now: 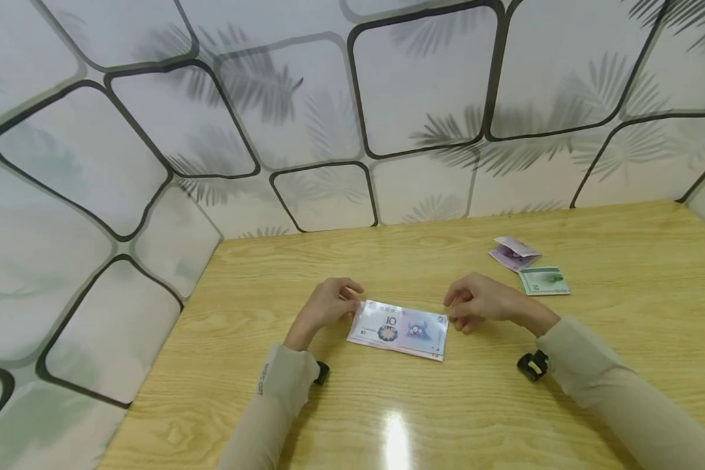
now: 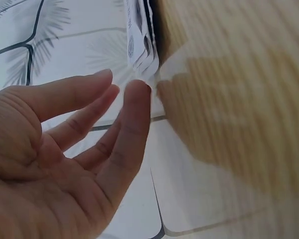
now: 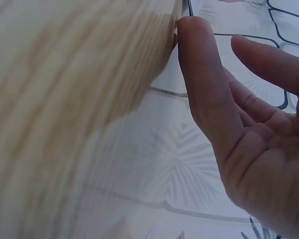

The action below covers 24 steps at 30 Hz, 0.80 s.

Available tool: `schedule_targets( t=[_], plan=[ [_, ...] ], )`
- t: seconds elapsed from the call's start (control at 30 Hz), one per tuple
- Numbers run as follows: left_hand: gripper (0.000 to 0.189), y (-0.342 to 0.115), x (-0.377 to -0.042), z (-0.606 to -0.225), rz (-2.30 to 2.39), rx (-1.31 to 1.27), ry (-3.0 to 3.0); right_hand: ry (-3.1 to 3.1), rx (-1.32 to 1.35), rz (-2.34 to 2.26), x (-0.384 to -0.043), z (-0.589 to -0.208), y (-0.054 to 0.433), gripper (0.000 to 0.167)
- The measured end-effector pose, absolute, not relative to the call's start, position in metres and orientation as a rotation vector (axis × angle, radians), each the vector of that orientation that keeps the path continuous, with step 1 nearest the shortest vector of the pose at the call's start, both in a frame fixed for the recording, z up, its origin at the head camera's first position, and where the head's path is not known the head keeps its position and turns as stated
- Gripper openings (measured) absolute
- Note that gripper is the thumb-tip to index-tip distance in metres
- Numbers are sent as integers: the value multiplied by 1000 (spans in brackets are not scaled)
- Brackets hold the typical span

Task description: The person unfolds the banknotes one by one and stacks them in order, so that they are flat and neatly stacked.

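A small stack of play banknotes (image 1: 398,329) lies flat on the wooden table, its top note printed with a 10 and a blue cartoon figure. My left hand (image 1: 330,302) is at the stack's left end, fingers apart and loosely bent. In the left wrist view, a fingertip meets the folded, layered end of the banknotes (image 2: 143,42). At the opposite end is my right hand (image 1: 476,301), its fingertips right at the short edge. The right wrist view shows this hand (image 3: 249,109) with a gap between its fingers and nothing pinched.
Beyond my right hand lie a folded purple banknote (image 1: 514,253) and a green banknote (image 1: 544,281), overlapping at a corner. Patterned wall covering (image 1: 423,85) rises behind the table (image 1: 211,391) and along its left side.
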<state>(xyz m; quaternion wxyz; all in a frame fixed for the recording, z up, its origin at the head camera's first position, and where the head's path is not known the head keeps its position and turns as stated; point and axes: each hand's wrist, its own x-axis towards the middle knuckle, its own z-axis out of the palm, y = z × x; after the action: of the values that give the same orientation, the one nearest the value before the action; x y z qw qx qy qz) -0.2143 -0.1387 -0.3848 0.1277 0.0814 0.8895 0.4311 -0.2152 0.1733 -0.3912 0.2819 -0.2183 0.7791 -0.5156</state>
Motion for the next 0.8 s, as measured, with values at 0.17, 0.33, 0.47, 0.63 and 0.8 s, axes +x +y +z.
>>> schedule_targets(
  t=[0.17,0.33,0.47,0.63,0.8],
  plan=[
    [23,-139,-213,-383,1235,188,2596,2073,-522,-1417,-213,-387,173,30],
    [24,-137,-211,-383,1253,162,2559,2059,-480,-1429,-212,-384,171,34],
    [24,-136,-211,-384,1267,147,2549,2053,-460,-1435,-213,-384,171,35],
    [23,-135,-212,-385,1266,139,2549,2054,-438,-1444,-215,-387,173,36],
    [23,-136,-214,-384,1262,160,2559,2053,-447,-1465,-216,-386,176,37]
  ],
)
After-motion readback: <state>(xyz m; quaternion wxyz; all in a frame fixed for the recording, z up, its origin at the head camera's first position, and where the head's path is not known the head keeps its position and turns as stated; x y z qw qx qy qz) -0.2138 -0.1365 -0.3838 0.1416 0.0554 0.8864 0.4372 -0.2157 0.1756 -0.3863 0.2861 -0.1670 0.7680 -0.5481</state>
